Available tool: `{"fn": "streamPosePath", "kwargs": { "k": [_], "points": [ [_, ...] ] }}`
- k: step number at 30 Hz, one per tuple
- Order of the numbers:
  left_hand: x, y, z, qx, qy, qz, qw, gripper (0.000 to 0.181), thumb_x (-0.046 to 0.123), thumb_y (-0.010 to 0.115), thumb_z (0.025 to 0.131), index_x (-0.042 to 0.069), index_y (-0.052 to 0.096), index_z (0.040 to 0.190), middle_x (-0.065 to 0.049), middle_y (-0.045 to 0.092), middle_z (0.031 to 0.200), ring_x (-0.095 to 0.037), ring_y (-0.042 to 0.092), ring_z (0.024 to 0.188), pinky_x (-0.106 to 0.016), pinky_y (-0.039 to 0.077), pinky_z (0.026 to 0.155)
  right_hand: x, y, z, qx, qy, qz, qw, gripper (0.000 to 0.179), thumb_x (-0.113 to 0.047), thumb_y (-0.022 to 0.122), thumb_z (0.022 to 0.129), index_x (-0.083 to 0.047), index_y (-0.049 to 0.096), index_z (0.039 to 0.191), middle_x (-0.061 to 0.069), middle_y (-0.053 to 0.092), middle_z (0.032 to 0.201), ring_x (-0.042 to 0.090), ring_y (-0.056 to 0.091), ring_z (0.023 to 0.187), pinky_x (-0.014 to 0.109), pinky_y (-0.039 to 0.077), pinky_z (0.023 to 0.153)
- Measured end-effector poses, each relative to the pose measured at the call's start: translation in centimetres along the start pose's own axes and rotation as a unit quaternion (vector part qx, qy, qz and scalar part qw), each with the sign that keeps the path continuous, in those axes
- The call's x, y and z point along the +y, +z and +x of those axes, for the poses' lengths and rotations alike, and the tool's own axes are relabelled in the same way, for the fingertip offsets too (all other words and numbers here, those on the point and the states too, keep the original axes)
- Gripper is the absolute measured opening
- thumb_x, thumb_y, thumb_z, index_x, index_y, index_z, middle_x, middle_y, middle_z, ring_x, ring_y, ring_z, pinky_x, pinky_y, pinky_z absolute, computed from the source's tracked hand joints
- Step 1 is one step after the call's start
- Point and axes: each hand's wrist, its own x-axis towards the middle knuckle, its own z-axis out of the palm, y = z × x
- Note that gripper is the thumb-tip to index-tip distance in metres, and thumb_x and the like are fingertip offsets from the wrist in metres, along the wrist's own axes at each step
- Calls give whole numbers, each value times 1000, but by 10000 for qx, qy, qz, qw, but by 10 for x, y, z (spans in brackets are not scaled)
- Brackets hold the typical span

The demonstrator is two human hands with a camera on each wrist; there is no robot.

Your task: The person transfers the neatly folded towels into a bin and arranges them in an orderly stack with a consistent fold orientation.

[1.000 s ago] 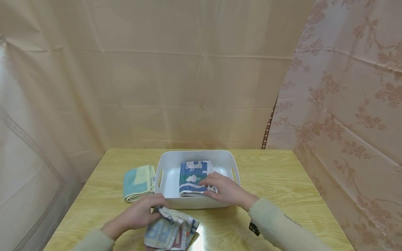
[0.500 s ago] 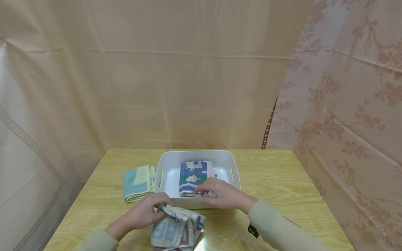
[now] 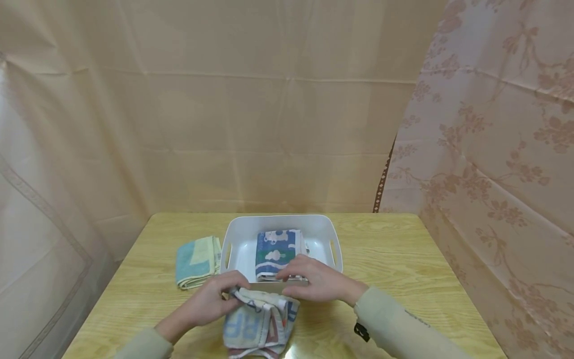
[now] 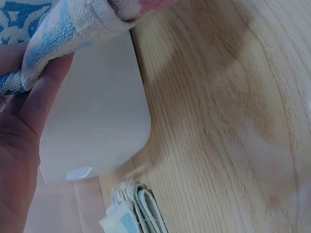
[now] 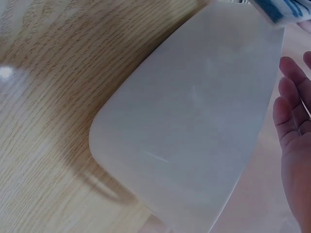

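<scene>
My left hand (image 3: 211,301) pinches the upper edge of a folded towel (image 3: 251,326), pale with blue letters and reddish parts, which hangs in front of the white basket (image 3: 242,233). In the left wrist view, fingers and thumb close around the cloth (image 4: 73,29). My right hand (image 3: 319,281) hovers at the basket's front rim with relaxed fingers, close to the towel's upper right corner. The right wrist view shows that hand (image 5: 297,131) holding nothing, beside the basket's outer wall (image 5: 184,116). Inside the basket lies a folded blue-and-white towel (image 3: 271,252) with animal figures, partly hidden by my right fingers.
A folded teal-and-yellow towel (image 3: 195,264) lies against the basket's left side. All stands on a wood-grain table (image 3: 381,259), with a beige curtain (image 3: 269,124) behind it and a floral curtain (image 3: 498,174) on the right.
My left hand has carried the lettered towel right and slightly up, closer to the basket's front. My right hand has drawn back from over the blue towel to the front rim.
</scene>
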Motion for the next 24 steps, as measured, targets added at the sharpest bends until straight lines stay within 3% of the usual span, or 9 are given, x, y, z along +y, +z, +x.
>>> {"fn": "streamPosePath", "kwargs": {
  "k": [7, 16, 24],
  "points": [
    [3, 1, 4, 184, -161, -331, 9992, 32, -4, 77, 83, 19, 72, 103, 3, 72, 102, -6, 63, 95, -28, 58, 75, -4, -2, 1, -236, 102, 281, 9993, 36, -38, 60, 101, -17, 72, 128, -11, 71, 106, 6, 57, 103, 26, 48, 91],
    [7, 0, 8, 373, -599, -595, 9957, 30, -4, 76, 84, 20, 73, 102, 4, 72, 101, -7, 64, 94, -28, 56, 77, -3, -3, -2, -500, 657, 875, 9927, 36, -29, 61, 100, -21, 69, 134, -8, 70, 118, 3, 59, 103, 29, 52, 90],
    [8, -1, 11, 504, -1026, -972, 9887, 25, -1, 75, 86, 16, 73, 104, 0, 72, 103, -11, 65, 95, -30, 58, 78, -2, -6, -2, -398, 797, 1326, 9872, 36, -32, 59, 103, -20, 67, 135, -2, 68, 130, 4, 61, 100, 28, 53, 88]
  ]
}}
